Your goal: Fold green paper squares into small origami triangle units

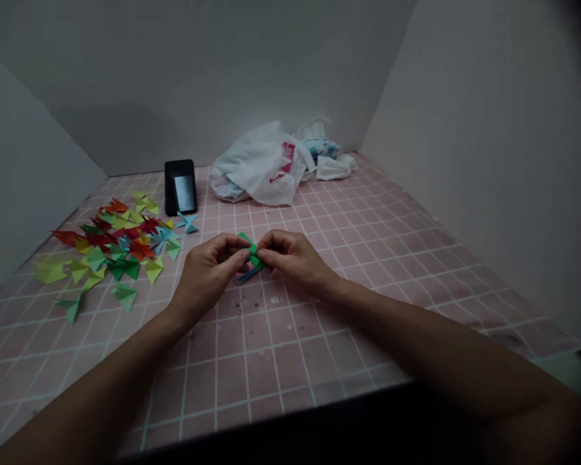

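Bare forearms (111, 387) reaching in from both lower corners and converging at mid-frame. Left fingertips (244, 253) and right fingertips (262, 253) closing from opposite sides on a folded green paper piece (254, 250), thumbs and forefingers gripping it, remaining fingers curling inward. Left hand (208, 278) and right hand (293, 255) hovering just above a pink grid-patterned mat (290, 361). Pink-and-blue folded paper (244, 274) poking out beneath the green piece, just below the fingers. Small pale specks (252, 302) dotting the mat right in front of the hands. Farther left, a loose heap of folded paper points (111, 242) in red, yellow, green and blue spreading across the mat, with one blue piece (187, 223) lying near its edge, just beside a black smartphone (180, 187) standing upright. Behind, a crumpled white plastic bag (259, 165) with red print slumping near the back wall (174, 77), pale side panels (484, 161) closing in on both sides.
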Motion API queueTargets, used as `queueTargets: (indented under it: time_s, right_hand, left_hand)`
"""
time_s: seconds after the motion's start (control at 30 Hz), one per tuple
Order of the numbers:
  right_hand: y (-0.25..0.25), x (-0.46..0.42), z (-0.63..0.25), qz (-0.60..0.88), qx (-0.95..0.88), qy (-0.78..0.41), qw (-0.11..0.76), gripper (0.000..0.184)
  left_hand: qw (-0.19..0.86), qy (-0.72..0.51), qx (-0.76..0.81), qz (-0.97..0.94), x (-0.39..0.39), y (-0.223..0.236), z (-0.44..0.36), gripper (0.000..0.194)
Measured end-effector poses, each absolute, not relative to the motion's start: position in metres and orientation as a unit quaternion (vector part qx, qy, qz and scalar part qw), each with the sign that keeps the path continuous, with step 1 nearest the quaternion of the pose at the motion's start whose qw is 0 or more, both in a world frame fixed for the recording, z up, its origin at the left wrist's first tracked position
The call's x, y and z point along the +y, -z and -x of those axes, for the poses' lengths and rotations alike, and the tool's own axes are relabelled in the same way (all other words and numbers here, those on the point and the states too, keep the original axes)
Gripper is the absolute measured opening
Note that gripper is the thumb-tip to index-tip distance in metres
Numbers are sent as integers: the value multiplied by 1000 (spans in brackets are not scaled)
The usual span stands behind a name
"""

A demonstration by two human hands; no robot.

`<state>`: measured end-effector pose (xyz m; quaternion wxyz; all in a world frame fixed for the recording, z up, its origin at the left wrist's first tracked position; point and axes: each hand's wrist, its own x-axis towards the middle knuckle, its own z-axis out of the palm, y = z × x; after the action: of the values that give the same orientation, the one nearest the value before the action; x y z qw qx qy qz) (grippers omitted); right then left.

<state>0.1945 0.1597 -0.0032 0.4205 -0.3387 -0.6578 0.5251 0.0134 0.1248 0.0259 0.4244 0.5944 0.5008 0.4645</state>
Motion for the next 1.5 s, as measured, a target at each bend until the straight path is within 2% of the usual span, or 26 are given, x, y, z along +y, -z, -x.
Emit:
queueTargets:
  time_s: [0.37, 0.6, 0.83, 1.23, 1.5]
  right_hand:
    - [-1, 158, -195, 324, -731, -429, 419, 9]
    - [-2, 156, -194, 326, -656, -453, 507, 12]
    - [3, 149, -187, 320, -672, -472, 473, 15]
    - [0, 144, -186, 380, -654, -430, 493, 12]
    - [-1, 142, -184, 388, -636, -439, 502, 10]
  left_hand:
    - [463, -417, 486, -613, 126, -24, -14, 14]
    - [497, -499, 516, -487, 125, -21, -17, 21]
    - [526, -539, 487, -442, 121, -18, -21, 25]
    - [637, -540, 436, -334, 119, -12, -28, 32]
    - [617, -529, 436, -387, 117, -7, -28, 30]
